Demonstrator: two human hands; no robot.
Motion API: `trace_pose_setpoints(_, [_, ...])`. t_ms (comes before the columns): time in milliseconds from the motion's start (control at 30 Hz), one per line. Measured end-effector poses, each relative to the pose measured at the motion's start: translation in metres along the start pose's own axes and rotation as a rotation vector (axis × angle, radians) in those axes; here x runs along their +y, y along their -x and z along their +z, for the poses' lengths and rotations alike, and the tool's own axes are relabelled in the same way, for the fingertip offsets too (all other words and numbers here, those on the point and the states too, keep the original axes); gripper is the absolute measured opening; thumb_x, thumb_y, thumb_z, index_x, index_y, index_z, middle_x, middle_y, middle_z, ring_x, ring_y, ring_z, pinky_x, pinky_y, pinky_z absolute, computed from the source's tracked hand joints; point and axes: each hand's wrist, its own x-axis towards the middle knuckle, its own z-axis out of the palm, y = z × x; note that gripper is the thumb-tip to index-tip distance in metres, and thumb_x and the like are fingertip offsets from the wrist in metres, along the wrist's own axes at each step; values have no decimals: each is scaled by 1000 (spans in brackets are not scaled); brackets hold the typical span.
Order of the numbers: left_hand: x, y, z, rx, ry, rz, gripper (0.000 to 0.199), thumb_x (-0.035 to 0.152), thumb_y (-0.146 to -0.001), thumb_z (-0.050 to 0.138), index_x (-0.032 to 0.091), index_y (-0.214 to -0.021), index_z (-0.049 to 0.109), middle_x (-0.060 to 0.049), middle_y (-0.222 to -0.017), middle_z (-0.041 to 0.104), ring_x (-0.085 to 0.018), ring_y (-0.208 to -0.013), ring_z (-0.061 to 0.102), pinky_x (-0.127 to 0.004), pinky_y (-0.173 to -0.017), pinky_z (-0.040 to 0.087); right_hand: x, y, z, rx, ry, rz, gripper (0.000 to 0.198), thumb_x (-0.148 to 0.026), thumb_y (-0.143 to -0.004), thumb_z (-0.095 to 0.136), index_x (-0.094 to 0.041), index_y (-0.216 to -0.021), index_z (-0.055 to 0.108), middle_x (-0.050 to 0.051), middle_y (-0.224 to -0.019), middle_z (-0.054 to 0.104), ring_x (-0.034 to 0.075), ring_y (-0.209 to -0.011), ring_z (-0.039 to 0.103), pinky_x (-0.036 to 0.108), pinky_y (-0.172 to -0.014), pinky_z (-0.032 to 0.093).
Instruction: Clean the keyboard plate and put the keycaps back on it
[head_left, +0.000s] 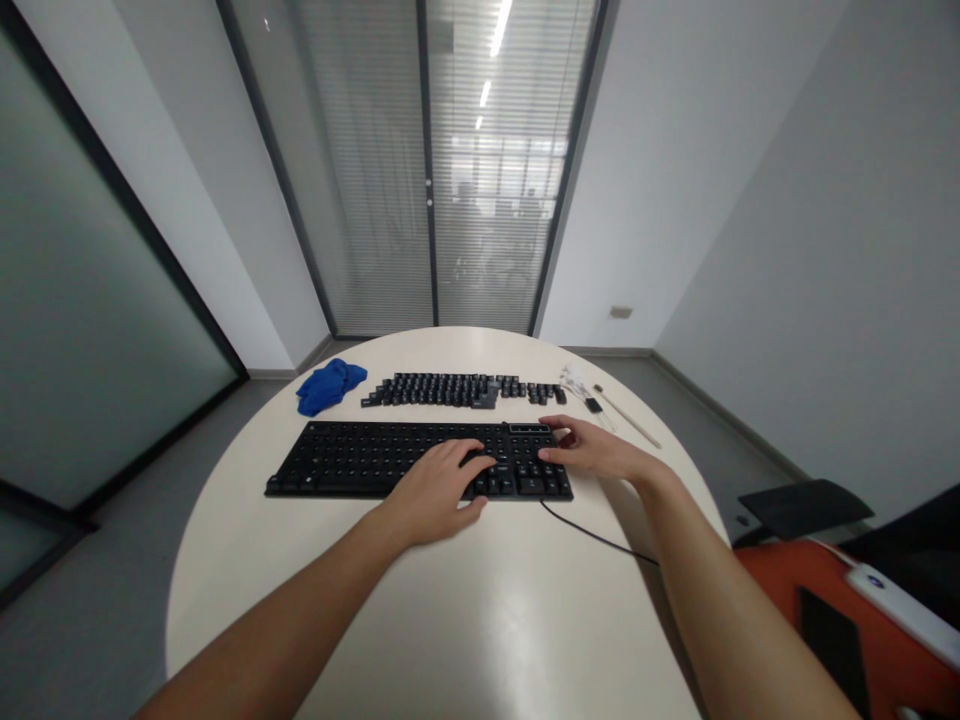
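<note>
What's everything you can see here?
table: one, cream, middle
keyboard: one, black, on the table
loose keys: many, black, behind the keyboard
cloth: one, blue, table's far left
stick: one, pale, table's far right
small bits: few, white and black, beside the stick
cable: one, black, in front of the keyboard
chair, probably: one, orange, lower right
glass wall: one, grey, behind the table
floor: one, grey, below
left hand: one, over the keyboard
right hand: one, at the keyboard's right end
</note>
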Motion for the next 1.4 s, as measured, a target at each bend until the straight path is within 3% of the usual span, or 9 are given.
trace_pose_setpoints(500, [1, 0, 0, 1, 11, -2, 49, 30, -88, 63, 24, -135, 54, -10, -143, 51, -30, -131, 48, -48, -112, 39, -2, -4, 2, -42, -199, 58, 81, -44, -74, 82, -16, -140, 47, 14, -114, 70, 26, -99, 68, 43, -92, 55])
trace_pose_setpoints(967, [1, 0, 0, -9, -17, -1, 49, 30, -88, 63, 22, -136, 54, -12, -144, 50, -30, -131, 47, -48, -113, 39, -3, -7, 1, -29, -148, 24, 77, -41, -69, 84, -16, -135, 55, 11, -115, 69, 22, -93, 66, 38, -88, 54])
trace_pose_setpoints(1100, [1, 0, -1, -10, -17, 2, 49, 31, -89, 63, 22, -136, 54, -11, -144, 50, -30, -131, 48, -48, -113, 39, 1, -11, 3, 78, -28, -41, 54, -47, -82, 72, -18, -127, 64, 10, -117, 71, 24, -96, 66, 40, -94, 51])
trace_pose_setpoints(1200, [1, 0, -2, -12, -15, 1, 49, 31, -89, 63, 22, -136, 54, -11, -143, 51, -30, -131, 48, -47, -114, 39, 9, -21, 8, 299, 98, -70, 38, -47, -96, 52, -18, -113, 70, 11, -119, 71, 26, -108, 65, 41, -102, 46])
trace_pose_setpoints(1267, [2, 0, -2, -14, -15, 1, 49, 31, -89, 62, 22, -136, 54, -11, -143, 51, -29, -131, 48, -47, -114, 39, 15, -30, 11, 451, 237, -83, 38, -41, -100, 46, -18, -120, 68, 12, -126, 68, 27, -117, 60, 41, -105, 43])
trace_pose_setpoints(1400, [1, -1, -1, -8, -13, -1, 49, 31, -89, 63, 22, -136, 54, -11, -144, 50, -29, -131, 48, -46, -113, 39, 20, -42, 14, 517, 474, 38, 45, -34, -99, 47, -22, -141, 54, 13, -121, 67, 27, -105, 65, 38, -92, 49])
